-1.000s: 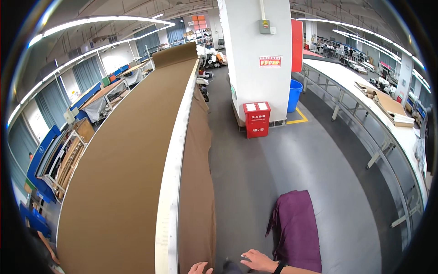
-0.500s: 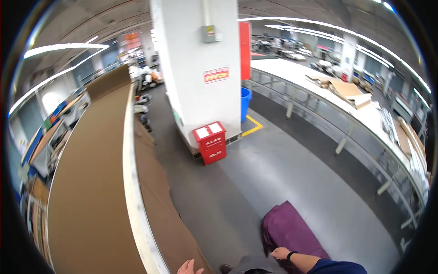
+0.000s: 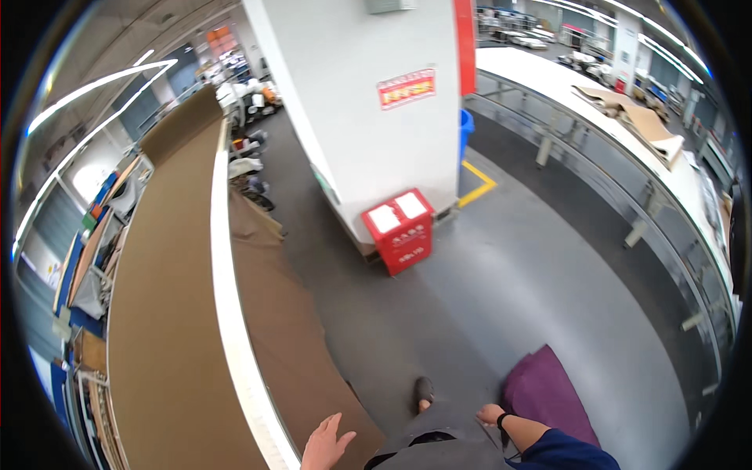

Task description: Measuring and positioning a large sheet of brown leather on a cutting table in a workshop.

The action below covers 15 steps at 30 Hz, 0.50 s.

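Above the grey trousers at the bottom of the view, my left hand is open with fingers apart. It is beside the brown cloth that hangs over the table's side, and I see nothing in it. My right hand, below a dark wristband, has its fingers curled closed. Next to it, on the right, is a folded purple cloth, partly behind my forearm. Whether those fingers grip the cloth cannot be made out.
A long table spread with brown fabric runs along my left, with a pale edge strip. Ahead stand a white pillar and a red box. A blue bin and a long white table are to the right.
The view has swung left and down, so the pillar, red box and purple cloth appear farther right. My foot has come forward into view. The left hand shows more fully; the right appears higher.
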### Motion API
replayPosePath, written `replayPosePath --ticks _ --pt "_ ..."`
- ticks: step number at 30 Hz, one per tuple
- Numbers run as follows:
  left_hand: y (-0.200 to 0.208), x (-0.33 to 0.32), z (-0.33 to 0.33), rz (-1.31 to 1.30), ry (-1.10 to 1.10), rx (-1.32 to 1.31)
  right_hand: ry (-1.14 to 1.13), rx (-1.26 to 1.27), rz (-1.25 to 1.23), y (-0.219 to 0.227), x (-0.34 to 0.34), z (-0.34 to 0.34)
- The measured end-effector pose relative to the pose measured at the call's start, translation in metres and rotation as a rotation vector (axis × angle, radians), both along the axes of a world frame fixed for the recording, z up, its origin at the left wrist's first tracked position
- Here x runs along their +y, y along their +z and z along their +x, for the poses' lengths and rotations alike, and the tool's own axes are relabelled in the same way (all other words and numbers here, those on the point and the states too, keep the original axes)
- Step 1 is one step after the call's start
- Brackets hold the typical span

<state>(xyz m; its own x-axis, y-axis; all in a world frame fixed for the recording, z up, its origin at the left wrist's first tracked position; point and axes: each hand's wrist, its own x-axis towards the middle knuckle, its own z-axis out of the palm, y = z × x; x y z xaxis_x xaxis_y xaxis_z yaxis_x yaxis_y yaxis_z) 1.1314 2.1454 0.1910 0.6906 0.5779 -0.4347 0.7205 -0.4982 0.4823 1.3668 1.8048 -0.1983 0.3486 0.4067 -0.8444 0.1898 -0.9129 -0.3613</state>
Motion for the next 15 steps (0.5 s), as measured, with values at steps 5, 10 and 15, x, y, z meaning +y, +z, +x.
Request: replayPosePath --ticks 5,10,15 --pt "-0.012 0.103 0.041 0.237 0.050 -0.142 -0.021 -0.302 0.382 0.054 0.201 0.124" --pt "-0.019 0.191 0.066 0.183 0.232 -0.125 -0.335 -0.032 0.564 0.117 0.380 0.198" --pt "-0.039 0.307 0.085 0.229 0.317 -0.105 -0.040 -0.236 0.489 0.078 0.476 0.270"
